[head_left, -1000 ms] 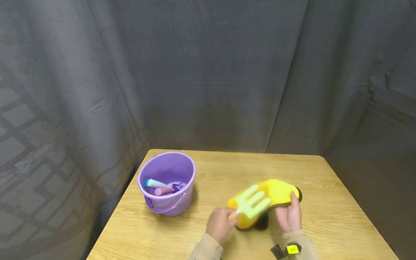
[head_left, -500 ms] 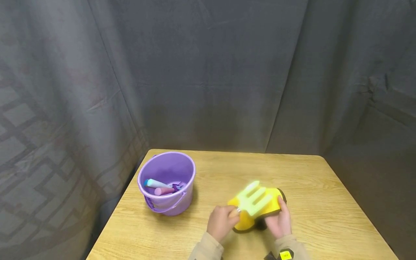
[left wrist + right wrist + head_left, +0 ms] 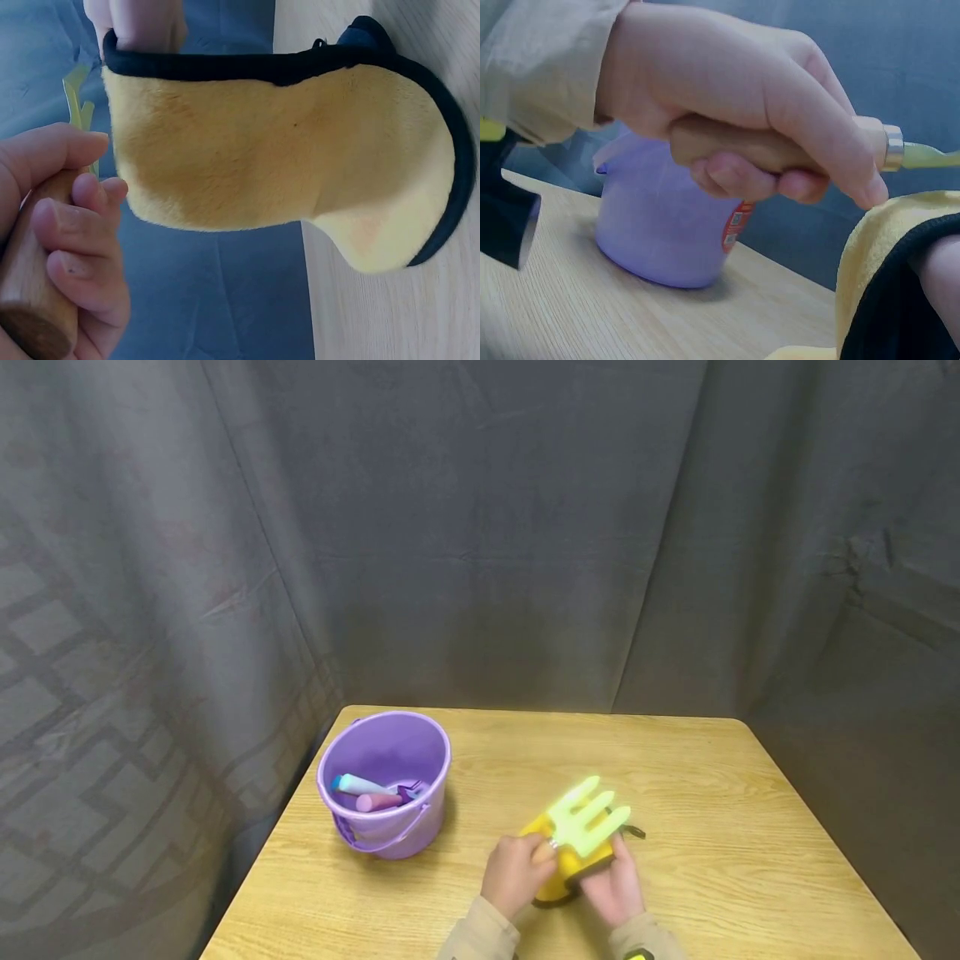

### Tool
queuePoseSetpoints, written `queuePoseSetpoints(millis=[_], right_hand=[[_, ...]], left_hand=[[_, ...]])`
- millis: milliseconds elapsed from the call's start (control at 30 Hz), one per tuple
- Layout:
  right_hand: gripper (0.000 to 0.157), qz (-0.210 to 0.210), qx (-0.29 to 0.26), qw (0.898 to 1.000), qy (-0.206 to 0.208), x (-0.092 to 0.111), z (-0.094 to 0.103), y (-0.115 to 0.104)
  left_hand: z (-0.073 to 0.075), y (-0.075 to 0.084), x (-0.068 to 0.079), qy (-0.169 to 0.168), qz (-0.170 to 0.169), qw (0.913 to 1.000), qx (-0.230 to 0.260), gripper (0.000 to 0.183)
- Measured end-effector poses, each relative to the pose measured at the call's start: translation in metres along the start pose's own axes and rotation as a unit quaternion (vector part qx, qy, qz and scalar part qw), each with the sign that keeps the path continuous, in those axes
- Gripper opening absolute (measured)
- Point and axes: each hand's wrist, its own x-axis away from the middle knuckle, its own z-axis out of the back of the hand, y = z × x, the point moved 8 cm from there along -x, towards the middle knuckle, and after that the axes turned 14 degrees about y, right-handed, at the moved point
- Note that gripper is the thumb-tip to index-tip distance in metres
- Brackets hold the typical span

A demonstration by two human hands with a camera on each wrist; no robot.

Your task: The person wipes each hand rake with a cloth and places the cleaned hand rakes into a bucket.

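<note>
My left hand [image 3: 512, 870] grips the wooden handle [image 3: 34, 270] of a hand fork, whose pale green tines [image 3: 585, 817] point up and to the right in the head view. My right hand [image 3: 615, 883] holds a yellow fuzzy cloth mitt [image 3: 225, 150] with black edging by its end, and some fingers go behind the edging. The mitt lies below the fork in the head view and is partly hidden by the tines. In the right wrist view, its dark opening [image 3: 892, 315] shows near one finger. Whether fork and mitt touch, I cannot tell.
A purple bucket [image 3: 427, 827] stands on the left of the wooden table [image 3: 712, 827]. Inside it lie a light blue handle [image 3: 365, 785], a pink handle [image 3: 377, 802] and a dark purple piece. Grey curtains [image 3: 480, 543] hang behind and at both sides.
My right hand has moved left and nearer, bringing the yellow mitt further under the fork. The left hand and the fork have hardly moved. The bucket stays put.
</note>
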Motion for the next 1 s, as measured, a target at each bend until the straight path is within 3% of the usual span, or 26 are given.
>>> queuePoseSetpoints(millis=[233,500,800,1000], right_hand=[[0.068,-0.004,-0.022,1.000,-0.004,0.0012,-0.0069,0.0019],[0.063,-0.006,-0.045,0.999,0.004,0.0009,-0.0061,0.0026],[0.066,0.006,-0.052,0.999,0.012,-0.0013,-0.0072,-0.0005],[0.067,0.014,-0.054,0.998,0.014,-0.0030,-0.0058,-0.0055]], left_hand=[[-0.0030,-0.0013,0.0018,-0.006,-0.019,0.9993,-0.032,0.012],[-0.0049,-0.0028,0.0024,-0.006,-0.034,0.9978,-0.057,0.021],[-0.0075,-0.0069,0.0025,-0.024,0.020,0.9990,-0.031,0.027],[-0.0098,-0.0069,0.0036,-0.025,0.037,0.9989,-0.012,0.024]])
